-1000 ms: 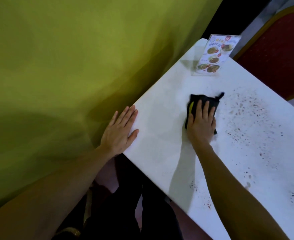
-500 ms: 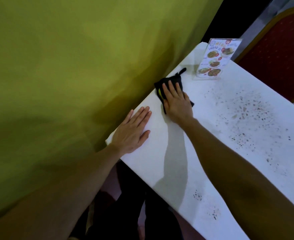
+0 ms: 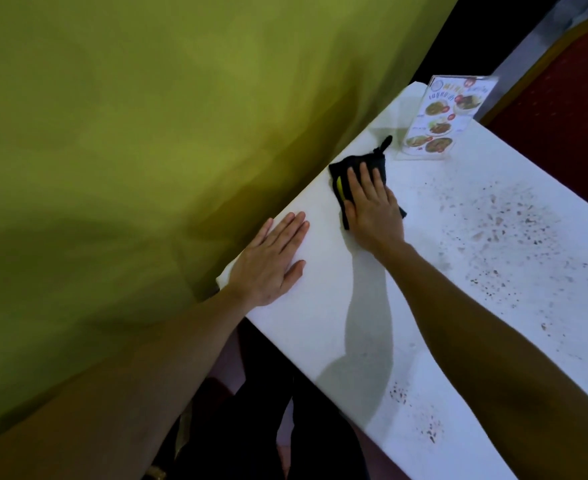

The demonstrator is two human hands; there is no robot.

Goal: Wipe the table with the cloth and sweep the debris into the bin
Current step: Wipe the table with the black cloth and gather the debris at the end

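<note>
Cloth [image 3: 358, 168], black with a yellow patch, lies flat on the white table [image 3: 320, 327] just short of the menu stand [image 3: 438, 123], pinned under the straight fingers of the right hand [image 3: 372, 209]. The left hand [image 3: 271, 261] rests palm-down, fingers straight, at the table's edge, farther from the stand. Dark debris [image 3: 514, 230] speckles the tabletop below the stand.

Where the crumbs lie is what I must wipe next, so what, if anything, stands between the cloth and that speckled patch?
Nothing visible does. The right hand presses the black cloth flat on the white table, and bare tabletop runs to the debris. The menu stand stands farther back, off that path.
</note>
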